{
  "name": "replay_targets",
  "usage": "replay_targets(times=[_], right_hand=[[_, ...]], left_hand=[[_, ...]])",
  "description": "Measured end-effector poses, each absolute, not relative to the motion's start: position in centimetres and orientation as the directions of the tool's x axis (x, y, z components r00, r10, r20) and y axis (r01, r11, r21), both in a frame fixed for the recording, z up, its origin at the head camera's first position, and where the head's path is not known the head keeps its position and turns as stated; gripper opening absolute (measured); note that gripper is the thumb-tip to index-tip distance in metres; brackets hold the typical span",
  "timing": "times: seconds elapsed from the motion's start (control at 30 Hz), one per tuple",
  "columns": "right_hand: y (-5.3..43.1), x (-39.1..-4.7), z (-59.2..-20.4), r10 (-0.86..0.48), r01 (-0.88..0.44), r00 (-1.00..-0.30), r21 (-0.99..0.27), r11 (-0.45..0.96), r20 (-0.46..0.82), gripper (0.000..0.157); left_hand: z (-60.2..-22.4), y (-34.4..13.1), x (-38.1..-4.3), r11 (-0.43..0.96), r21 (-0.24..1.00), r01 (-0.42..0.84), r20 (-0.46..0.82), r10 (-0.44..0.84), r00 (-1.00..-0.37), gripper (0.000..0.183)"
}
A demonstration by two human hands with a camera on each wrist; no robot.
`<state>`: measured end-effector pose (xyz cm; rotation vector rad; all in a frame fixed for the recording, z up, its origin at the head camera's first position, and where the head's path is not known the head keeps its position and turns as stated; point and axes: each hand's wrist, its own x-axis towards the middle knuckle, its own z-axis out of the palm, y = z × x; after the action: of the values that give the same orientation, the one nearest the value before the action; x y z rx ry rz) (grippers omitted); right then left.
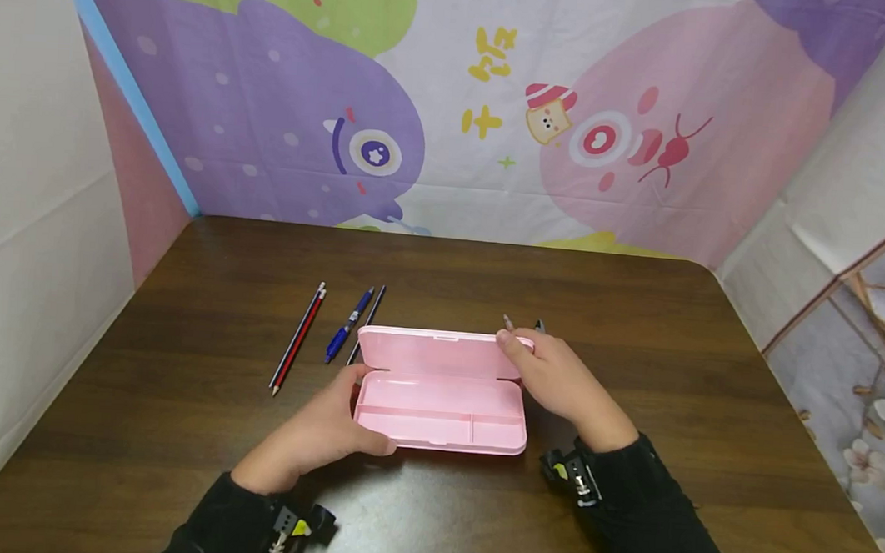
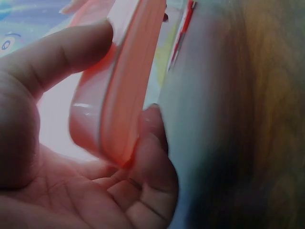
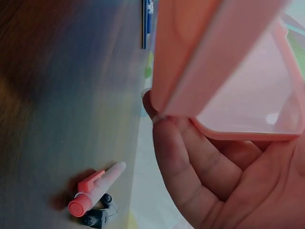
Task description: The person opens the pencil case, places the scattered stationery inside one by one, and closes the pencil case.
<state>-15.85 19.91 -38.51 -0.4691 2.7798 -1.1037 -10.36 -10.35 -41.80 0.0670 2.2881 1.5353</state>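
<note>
Plainly, both hands [image 1: 322,429] [image 1: 560,381] grip the pink case [image 1: 440,393], left the base [image 1: 414,396], right the lid [image 1: 431,351].

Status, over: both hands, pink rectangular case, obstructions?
Left hand grips pink rectangular plastic case; right hand holds raised pink lid. Case open. No obstruction seen; slender blue pen lies apart.

Left hand [image 2: 66,188] grips pink case [image 2: 127,86]; red pencil [image 2: 183,33] beyond.

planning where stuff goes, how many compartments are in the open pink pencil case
3 in the pink pencil case: a long compartment at the back, a medium compartment front left, a small compartment front right. None seems hidden.
</note>
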Motion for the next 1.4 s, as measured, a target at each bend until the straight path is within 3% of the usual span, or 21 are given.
replay_targets(times=[0.37,0.67,0.83,1.03,1.23,1.4], right_hand=[[19.9,-16.2,-39.1,-0.270,-0.077,-0.950,-0.726,0.683,-0.154,0.063],[20.4,-16.3,-39.8,-0.284,-0.049,-0.936,-0.721,0.691,-0.208,0.060],[20.7,-16.4,-39.6,-0.280,-0.068,-0.942,-0.714,0.697,-0.184,0.049],[20.8,-15.9,-38.0,-0.173,-0.091,-0.981,-0.587,0.804,-0.085,0.025],[19.7,-14.5,-36.4,-0.119,-0.155,-0.987,-0.431,0.889,0.111,0.021],[18.8,-13.8,-35.8,-0.155,-0.192,-0.980,-0.361,0.913,0.128,0.025]], left_hand=[[-41.4,-10.2,-9.7,0.654,0.756,-0.008,-0.242,0.269,-0.932,0.101],[-42.0,-9.7,-9.7,0.788,0.610,0.078,-0.188,0.240,-0.952,0.102],[-42.1,-9.6,-9.7,0.789,0.607,0.102,-0.172,0.255,-0.951,0.101],[-42.0,-9.7,-9.7,0.771,0.623,0.132,-0.145,0.280,-0.949,0.101],[-41.9,-9.8,-9.8,0.779,0.615,0.123,-0.166,0.281,-0.945,0.101],[-41.9,-10.0,-9.8,0.780,0.618,0.098,-0.193,0.272,-0.943,0.102]])
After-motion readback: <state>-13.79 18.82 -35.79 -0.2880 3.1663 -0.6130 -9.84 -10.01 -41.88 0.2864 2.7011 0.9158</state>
